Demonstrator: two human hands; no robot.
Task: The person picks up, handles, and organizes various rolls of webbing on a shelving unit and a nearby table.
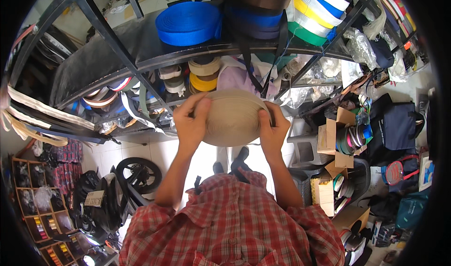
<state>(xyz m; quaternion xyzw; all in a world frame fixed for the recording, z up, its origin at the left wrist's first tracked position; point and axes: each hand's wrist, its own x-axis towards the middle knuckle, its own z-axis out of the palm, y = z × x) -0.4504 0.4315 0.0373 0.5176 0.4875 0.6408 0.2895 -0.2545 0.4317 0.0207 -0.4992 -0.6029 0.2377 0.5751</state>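
Note:
A large roll of beige webbing [232, 120] is held up in front of me between both hands, its flat coiled side toward me. My left hand [191, 120] grips the roll's left edge, thumb on the coiled face and the fingers behind it. On the opposite edge my right hand [275, 129] is closed the same way, its thumb pressed on the coil. Most fingers are hidden behind the roll. Just beyond the roll, a black metal shelf [117, 54] carries a blue webbing roll [189, 25], with dark rolls [258, 17] and a stack of white, yellow and green rolls [314, 15].
A lower shelf holds a yellow roll [205, 82] and plastic-wrapped goods. Cardboard boxes [326, 139] of rolls sit on chairs at the right, near a dark bag [398, 125]. At the left stand a motorcycle [101, 200] and a compartment rack [42, 209]. Loose straps [47, 107] hang from the shelf.

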